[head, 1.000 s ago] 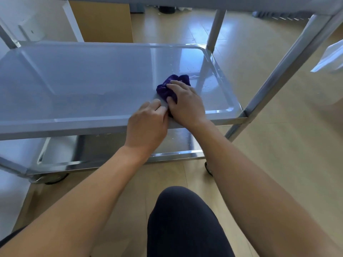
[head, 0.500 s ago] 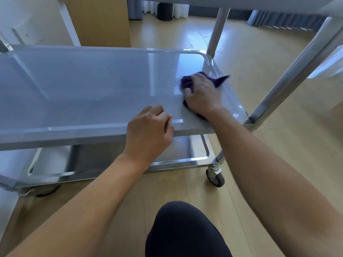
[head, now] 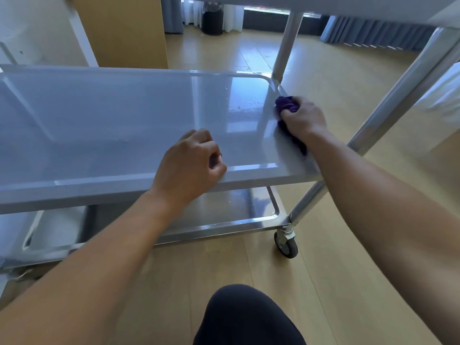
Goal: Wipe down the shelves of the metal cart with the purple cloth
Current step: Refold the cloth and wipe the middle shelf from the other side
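The metal cart's middle shelf (head: pixel 112 125) fills the left and centre of the head view, shiny and wet near its far right corner. My right hand (head: pixel 303 119) presses the bunched purple cloth (head: pixel 286 105) against the shelf's right rim, gripping it. Most of the cloth is hidden under the hand. My left hand (head: pixel 191 165) rests on the shelf's front edge with its fingers curled in and nothing in them. A lower shelf (head: pixel 224 212) shows beneath, and the top shelf's edge (head: pixel 323 5) runs across the top of the view.
Slanted metal cart posts (head: pixel 398 95) stand to the right of my right hand. A caster wheel (head: pixel 286 244) sits on the wooden floor. My dark-clad knee (head: pixel 249 317) is at the bottom. A brown cabinet (head: pixel 124 31) stands behind the cart.
My right hand has slid the cloth from the shelf's front middle out to the right rim and farther back. My left hand has let go of the cloth and stayed at the front edge.
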The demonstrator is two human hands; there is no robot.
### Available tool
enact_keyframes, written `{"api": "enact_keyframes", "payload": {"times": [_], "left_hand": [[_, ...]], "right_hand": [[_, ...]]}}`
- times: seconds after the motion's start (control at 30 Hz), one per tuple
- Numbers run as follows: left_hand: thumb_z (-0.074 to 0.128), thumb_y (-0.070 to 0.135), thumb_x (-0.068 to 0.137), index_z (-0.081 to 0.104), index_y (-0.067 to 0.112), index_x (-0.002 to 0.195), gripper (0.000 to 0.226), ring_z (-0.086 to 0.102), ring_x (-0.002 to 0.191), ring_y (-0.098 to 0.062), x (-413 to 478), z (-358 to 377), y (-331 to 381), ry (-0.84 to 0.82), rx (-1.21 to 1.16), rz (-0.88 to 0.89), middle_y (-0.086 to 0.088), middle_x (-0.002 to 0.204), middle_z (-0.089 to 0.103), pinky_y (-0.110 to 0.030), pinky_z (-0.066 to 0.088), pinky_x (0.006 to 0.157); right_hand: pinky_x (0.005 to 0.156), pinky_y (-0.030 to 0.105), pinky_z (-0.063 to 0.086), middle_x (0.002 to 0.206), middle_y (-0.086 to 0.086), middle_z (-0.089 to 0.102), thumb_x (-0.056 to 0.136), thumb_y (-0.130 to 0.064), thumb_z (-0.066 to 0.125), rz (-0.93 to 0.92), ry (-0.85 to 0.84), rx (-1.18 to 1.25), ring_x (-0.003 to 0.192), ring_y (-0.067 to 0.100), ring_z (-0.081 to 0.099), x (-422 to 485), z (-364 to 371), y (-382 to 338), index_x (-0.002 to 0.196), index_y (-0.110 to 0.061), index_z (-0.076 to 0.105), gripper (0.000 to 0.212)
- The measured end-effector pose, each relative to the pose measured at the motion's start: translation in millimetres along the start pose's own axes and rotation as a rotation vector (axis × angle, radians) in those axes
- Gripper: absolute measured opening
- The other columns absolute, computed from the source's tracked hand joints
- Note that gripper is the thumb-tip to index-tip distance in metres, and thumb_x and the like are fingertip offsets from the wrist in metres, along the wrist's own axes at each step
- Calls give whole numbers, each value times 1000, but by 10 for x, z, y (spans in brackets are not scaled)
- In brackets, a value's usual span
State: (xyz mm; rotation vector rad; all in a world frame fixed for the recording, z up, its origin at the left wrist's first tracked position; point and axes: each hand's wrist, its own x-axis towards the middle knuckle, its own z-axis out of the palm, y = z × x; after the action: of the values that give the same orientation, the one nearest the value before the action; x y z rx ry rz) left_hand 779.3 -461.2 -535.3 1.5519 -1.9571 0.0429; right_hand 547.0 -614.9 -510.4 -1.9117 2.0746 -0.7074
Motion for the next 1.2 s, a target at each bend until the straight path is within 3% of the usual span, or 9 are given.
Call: {"api": "enact_keyframes", "payload": {"times": [0.1, 0.3, 0.43, 0.53, 0.67, 0.8, 0.87, 1.0, 1.2], "left_hand": [[61, 18, 80, 70, 10, 75, 13, 56, 82, -18, 13, 24, 14, 7, 2, 2, 2, 81, 58, -33, 51, 63], [60, 20, 81, 66, 8, 73, 16, 55, 80, -22, 15, 40, -3, 27, 23, -3, -2, 78, 55, -40, 51, 65], [61, 20, 81, 70, 10, 76, 14, 55, 81, -19, 3, 15, -53, 26, -17, -20, 0, 78, 56, -39, 51, 66], [63, 21, 79, 71, 11, 74, 13, 55, 79, -17, 14, 19, -54, 37, -31, -31, 3, 77, 57, -35, 52, 64], [60, 20, 79, 69, 12, 73, 13, 54, 77, -15, 19, 61, -24, 42, -23, -29, 5, 77, 57, -32, 51, 60], [59, 18, 80, 68, 9, 74, 14, 54, 77, -17, 40, 69, 3, 40, -7, -17, 3, 78, 57, -32, 49, 60], [58, 18, 81, 66, 9, 74, 14, 53, 77, -18, 46, 73, 3, 40, 7, -16, 2, 78, 56, -33, 49, 61], [56, 22, 84, 64, 10, 74, 17, 52, 82, -18, 55, 84, -38, 26, 48, -17, 1, 80, 53, -38, 49, 63], [57, 21, 82, 66, 10, 75, 16, 54, 79, -17, 42, 59, -47, 39, 26, -39, 2, 79, 55, -39, 50, 63]], "right_hand": [[105, 37, 40, 134, 15, 48, 88, -31, 44, 98, 17, -44, 121, 34, 50, 79, 157, -169, 131, -22, 52, 45], [110, 33, 33, 152, 8, 34, 93, -32, 51, -473, -227, -36, 136, 26, 37, -367, 776, -1127, 141, -22, 46, 49], [113, 29, 27, 150, 9, 39, 92, -27, 60, -591, -280, 49, 138, 22, 37, -334, 711, -1085, 141, -18, 49, 52], [110, 25, 26, 144, 13, 46, 92, -18, 59, -470, -162, 34, 133, 25, 42, -23, 510, -716, 137, -12, 53, 46], [102, 34, 41, 134, 14, 50, 90, -26, 49, -170, -42, -53, 118, 32, 52, 401, 342, -278, 123, -18, 60, 36], [104, 38, 40, 138, 13, 43, 89, -28, 44, -81, 2, -107, 120, 34, 50, 540, 513, -512, 123, -20, 58, 39], [108, 37, 38, 144, 8, 41, 91, -27, 46, -180, -32, -75, 125, 31, 48, 476, 708, -833, 129, -21, 56, 40], [111, 30, 31, 147, -2, 44, 91, -25, 53, -579, -220, 3, 130, 18, 46, 127, 1052, -1469, 135, -27, 56, 44], [101, 28, 37, 137, 12, 54, 90, -18, 55, -551, -185, -10, 124, 29, 51, 304, 884, -1241, 132, -18, 58, 42]]}}
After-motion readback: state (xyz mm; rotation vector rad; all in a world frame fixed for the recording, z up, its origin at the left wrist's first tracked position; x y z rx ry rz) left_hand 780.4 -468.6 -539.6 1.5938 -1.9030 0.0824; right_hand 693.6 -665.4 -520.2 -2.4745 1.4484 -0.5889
